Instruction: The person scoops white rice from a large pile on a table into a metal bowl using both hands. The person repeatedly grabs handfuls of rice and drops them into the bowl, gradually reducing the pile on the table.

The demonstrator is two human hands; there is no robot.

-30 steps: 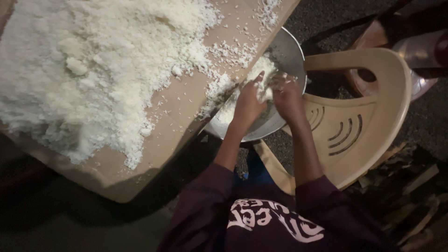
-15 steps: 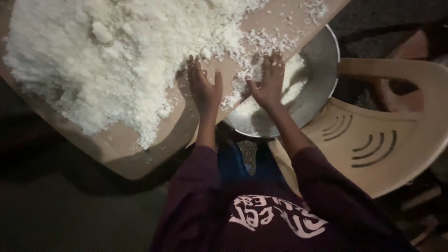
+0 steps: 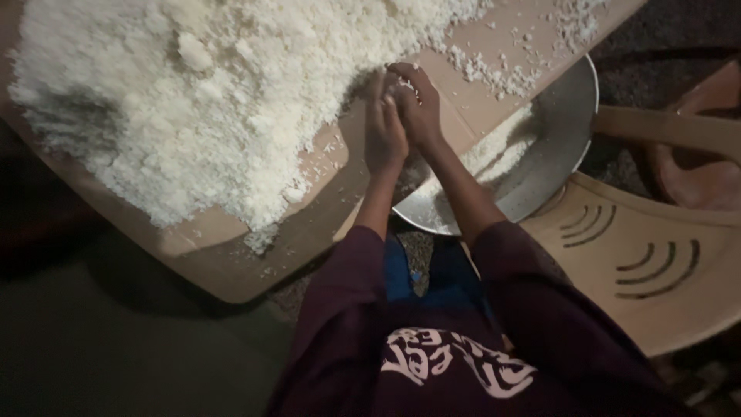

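Head view: a large heap of white grated flakes (image 3: 231, 100) is being spread across a tan board (image 3: 231, 262) filling the upper left and centre of the frame, presumably so it can be worked in bulk. A beige plastic chair (image 3: 656, 262) is standing at the right, and a round metal basin (image 3: 556, 154) is being kept on it, tucked partly under the board's right edge, apparently so flakes can be swept down into it; a white streak is already lying inside.

At upper centre, the left hand (image 3: 384, 135) and right hand (image 3: 417, 104) are being pressed together at the heap's right margin, fingers curled partway and cupped around a small clump of flakes.

Compared with half a second earlier, the hands are no longer being held flat and apart near the basin; they are being brought together against the heap.
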